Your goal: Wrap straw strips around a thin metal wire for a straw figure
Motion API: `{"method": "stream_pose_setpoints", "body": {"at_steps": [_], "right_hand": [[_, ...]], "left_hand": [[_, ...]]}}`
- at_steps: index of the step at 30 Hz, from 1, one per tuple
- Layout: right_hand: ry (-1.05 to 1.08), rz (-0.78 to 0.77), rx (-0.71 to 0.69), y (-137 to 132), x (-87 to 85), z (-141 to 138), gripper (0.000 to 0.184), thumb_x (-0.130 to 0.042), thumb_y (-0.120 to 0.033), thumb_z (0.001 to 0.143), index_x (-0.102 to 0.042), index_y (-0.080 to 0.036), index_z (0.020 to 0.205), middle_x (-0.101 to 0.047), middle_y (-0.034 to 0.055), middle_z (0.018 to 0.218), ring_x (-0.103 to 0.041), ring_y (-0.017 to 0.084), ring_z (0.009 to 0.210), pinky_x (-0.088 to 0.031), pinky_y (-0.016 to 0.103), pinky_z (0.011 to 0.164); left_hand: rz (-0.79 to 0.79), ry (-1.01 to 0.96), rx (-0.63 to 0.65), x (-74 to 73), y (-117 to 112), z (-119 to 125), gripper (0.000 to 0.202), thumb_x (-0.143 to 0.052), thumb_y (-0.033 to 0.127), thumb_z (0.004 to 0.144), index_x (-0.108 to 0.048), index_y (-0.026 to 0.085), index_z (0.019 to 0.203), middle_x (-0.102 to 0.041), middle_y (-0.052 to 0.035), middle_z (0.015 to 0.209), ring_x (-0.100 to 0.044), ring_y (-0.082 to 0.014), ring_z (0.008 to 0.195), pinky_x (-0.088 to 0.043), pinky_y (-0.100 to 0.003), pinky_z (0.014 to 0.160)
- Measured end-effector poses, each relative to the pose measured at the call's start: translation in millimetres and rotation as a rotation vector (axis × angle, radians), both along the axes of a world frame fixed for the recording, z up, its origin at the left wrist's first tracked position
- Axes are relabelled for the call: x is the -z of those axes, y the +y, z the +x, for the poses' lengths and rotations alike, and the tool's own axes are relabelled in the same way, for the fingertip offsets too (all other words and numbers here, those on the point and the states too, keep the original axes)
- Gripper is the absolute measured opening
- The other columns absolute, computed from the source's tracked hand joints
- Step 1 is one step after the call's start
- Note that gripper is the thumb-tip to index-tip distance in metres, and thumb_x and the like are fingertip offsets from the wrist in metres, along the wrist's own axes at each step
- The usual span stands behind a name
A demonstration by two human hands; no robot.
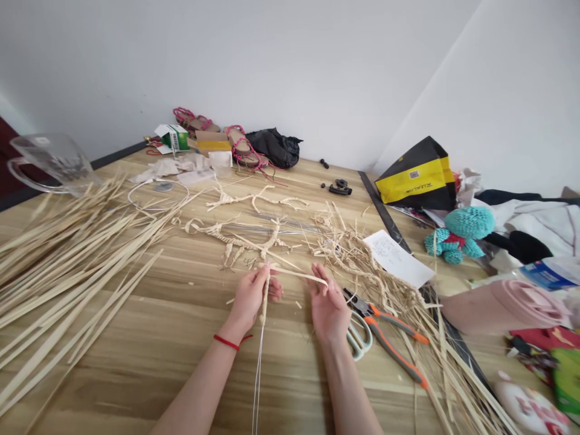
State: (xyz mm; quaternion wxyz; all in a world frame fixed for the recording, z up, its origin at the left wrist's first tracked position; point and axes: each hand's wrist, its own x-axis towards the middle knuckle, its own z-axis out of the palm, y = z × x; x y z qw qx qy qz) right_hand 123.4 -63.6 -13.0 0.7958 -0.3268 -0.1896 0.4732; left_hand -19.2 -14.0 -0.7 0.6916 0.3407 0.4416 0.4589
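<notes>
Held just above the bench point(285, 386), between both forearms: a slim straw-wrapped stem point(264, 302), near upright, pinched near its top between thumb and fingers of the left hand point(247, 296). Out of its lower end, down toward the camera, two bare wires point(258, 380). Looks very light; probably stiff but bendable at the core, dry and a bit rough outside. Best gripped right at the wrapping, close to where the loose straw strip point(299, 273) leaves it. Across to the right hand point(331, 311) with that strip, caught lightly at the fingers, exact pinch hard to tell. Thin, pliant, likely to split if creased or yanked; better taken flat, near its end. Left wrist angled inward, thumb up; right palm turned inward, fingers loosely curled, just beside the pliers point(393, 353).
</notes>
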Motion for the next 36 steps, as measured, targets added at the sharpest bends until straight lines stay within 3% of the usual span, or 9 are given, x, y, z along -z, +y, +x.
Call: {"method": "stream_pose_setpoints", "body": {"at_steps": [3, 6, 10, 16, 23, 26, 30, 33, 36], "right_hand": [[0.168, 0.078, -0.138, -1, -4.8, 3, 0.019, -0.060, -0.024, 0.075, -0.056, -0.020, 0.057, -0.067, 0.0031, 0.098, -0.055, 0.021, 0.108, -0.035, 0.044, 0.101], [0.243, 0.093, -0.224, -3, -8.7, 3, 0.024, -0.058, -0.021, 0.076, -0.050, -0.020, 0.054, -0.060, -0.0021, 0.070, -0.060, 0.015, 0.081, -0.036, 0.042, 0.101], [0.290, 0.078, -0.326, -6, -13.8, 0, 0.024, -0.058, -0.019, 0.076, -0.046, -0.019, 0.056, -0.046, -0.0037, 0.063, -0.051, 0.009, 0.061, -0.050, 0.029, 0.076], [0.397, 0.109, -0.450, -9, -17.5, 2, 0.022, -0.056, -0.017, 0.079, -0.044, -0.017, 0.060, -0.039, -0.0037, 0.063, -0.045, 0.006, 0.055, -0.047, 0.017, 0.050], [0.480, 0.408, -0.753, -20, -4.0, 13, 0.018, -0.050, -0.016, 0.084, -0.044, -0.020, 0.067, -0.041, -0.0051, 0.063, -0.036, 0.002, 0.037, -0.028, 0.005, 0.022], [0.373, 0.534, -0.930, -22, 3.2, 13, 0.022, -0.053, -0.035, 0.084, -0.047, -0.020, 0.069, -0.044, -0.0055, 0.065, -0.037, 0.001, 0.030, -0.030, 0.009, 0.019], [0.152, 0.254, -0.746, -13, 3.1, 5, 0.042, -0.053, -0.062, 0.074, -0.051, -0.020, 0.071, -0.047, -0.0050, 0.061, -0.042, 0.004, 0.033, -0.031, 0.012, 0.021], [-0.083, -0.094, -0.523, -3, -2.0, -6, 0.032, -0.059, -0.050, 0.077, -0.053, -0.019, 0.076, -0.050, -0.0058, 0.056, -0.041, 0.004, 0.033, -0.033, 0.011, 0.024], [-0.293, -0.231, -0.548, 2, -6.7, -17, 0.036, -0.057, -0.051, 0.078, -0.056, -0.016, 0.078, -0.049, -0.0065, 0.045, -0.041, 0.006, 0.028, -0.035, 0.015, 0.024]], "left_hand": [[0.047, 0.024, 0.036, -0.2, -1, 1, 0.036, -0.059, 0.050, 0.073, -0.056, 0.014, 0.072, -0.056, 0.0016, 0.050, -0.052, -0.0103, 0.039, -0.042, -0.020, 0.037], [0.056, 0.027, 0.045, -0.3, -1, 2, 0.037, -0.058, 0.051, 0.073, -0.053, 0.015, 0.068, -0.051, 0.0036, 0.047, -0.046, -0.0080, 0.036, -0.038, -0.019, 0.034], [0.042, 0.018, 0.011, -1.8, 4, -2, 0.036, -0.059, 0.049, 0.072, -0.058, 0.014, 0.077, -0.048, 0.0054, 0.048, -0.042, -0.0064, 0.036, -0.035, -0.018, 0.034], [0.020, -0.051, -0.064, -4.2, 15, -17, 0.035, -0.063, 0.046, 0.071, -0.062, 0.012, 0.083, -0.045, 0.0061, 0.051, -0.039, -0.0038, 0.038, -0.030, -0.014, 0.034], [-0.039, -0.178, -0.090, -4.7, 22, -26, 0.031, -0.067, 0.039, 0.070, -0.063, 0.010, 0.081, -0.042, 0.0070, 0.052, -0.033, -0.0003, 0.038, -0.023, -0.011, 0.033], [-0.040, -0.195, -0.050, -5.0, 21, -25, 0.031, -0.066, 0.038, 0.071, -0.063, 0.010, 0.082, -0.043, 0.0060, 0.054, -0.034, -0.0002, 0.039, -0.022, -0.011, 0.034], [-0.037, -0.172, 0.036, -6.9, 14, -18, 0.031, -0.066, 0.040, 0.072, -0.064, 0.010, 0.082, -0.044, 0.0054, 0.053, -0.033, -0.0006, 0.038, -0.022, -0.012, 0.033], [-0.029, -0.099, 0.135, -7.9, 8, -9, 0.033, -0.063, 0.042, 0.072, -0.064, 0.011, 0.082, -0.046, 0.0043, 0.052, -0.035, -0.0021, 0.037, -0.024, -0.014, 0.033], [0.014, -0.025, 0.219, -6.6, 3, -1, 0.034, -0.060, 0.045, 0.074, -0.064, 0.012, 0.080, -0.048, 0.0031, 0.050, -0.038, -0.0045, 0.037, -0.028, -0.016, 0.034]]}}
